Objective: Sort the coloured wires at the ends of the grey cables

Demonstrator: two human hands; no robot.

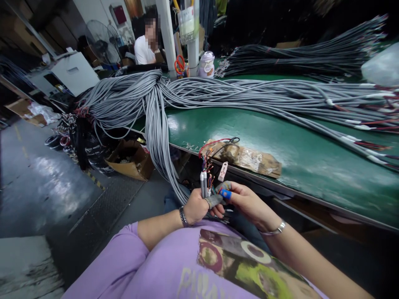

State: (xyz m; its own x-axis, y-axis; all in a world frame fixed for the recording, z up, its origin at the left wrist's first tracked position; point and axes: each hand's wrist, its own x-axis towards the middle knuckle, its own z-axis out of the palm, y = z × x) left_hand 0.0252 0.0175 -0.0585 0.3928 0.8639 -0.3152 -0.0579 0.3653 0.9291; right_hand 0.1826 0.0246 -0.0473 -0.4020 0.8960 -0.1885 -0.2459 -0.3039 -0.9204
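Observation:
My left hand (199, 204) is closed around several grey cables (203, 187), whose white-wrapped ends point up. Thin coloured wires (205, 164) fan out from those ends. Close beside it, my right hand (235, 194) pinches at the coloured wires of one cable end; grey coverings sit on some fingertips and blue tape (225, 194) wraps one finger. The exact wire between its fingers is too small to make out. A long grey cable bundle (157, 133) hangs off the table edge toward my left hand. Just beyond my hands is a small pink-white tag-like piece (223, 171).
On the green table (199, 124) lies a worn board (258, 162) with a red and a black wire. More grey cables (249, 93) stretch along the table, with black cables (296, 58) behind. A cardboard box (131, 160) stands below left. A person in white (144, 50) sits beyond.

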